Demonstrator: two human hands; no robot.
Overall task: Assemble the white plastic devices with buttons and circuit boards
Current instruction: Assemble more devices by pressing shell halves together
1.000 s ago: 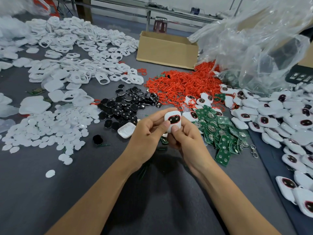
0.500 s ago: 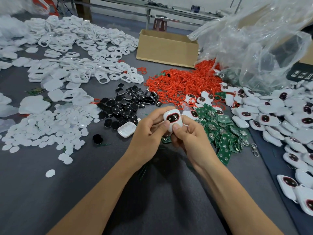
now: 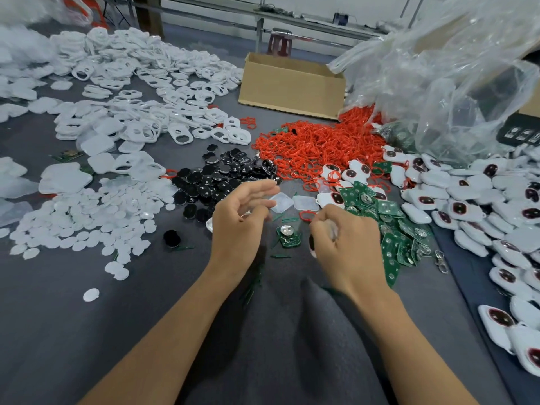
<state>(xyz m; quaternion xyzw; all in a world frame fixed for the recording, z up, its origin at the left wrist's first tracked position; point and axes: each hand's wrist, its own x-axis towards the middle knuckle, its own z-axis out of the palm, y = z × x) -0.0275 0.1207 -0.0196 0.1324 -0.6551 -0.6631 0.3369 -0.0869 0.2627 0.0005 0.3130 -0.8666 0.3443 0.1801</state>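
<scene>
The left hand [image 3: 242, 220] hangs loose-fingered and empty above the bench [image 3: 87, 331], while the right hand [image 3: 347, 244], just beside a lone circuit board [image 3: 287, 236], curls round a blurred white device [image 3: 323, 231].

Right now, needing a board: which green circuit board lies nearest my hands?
The lone circuit board between left hand and right hand, apart from the green pile.

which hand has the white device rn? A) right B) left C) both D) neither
A: the right hand curls round the blurred white device, while the left hand is apart from it, fingers relaxed and holding nothing.
</scene>
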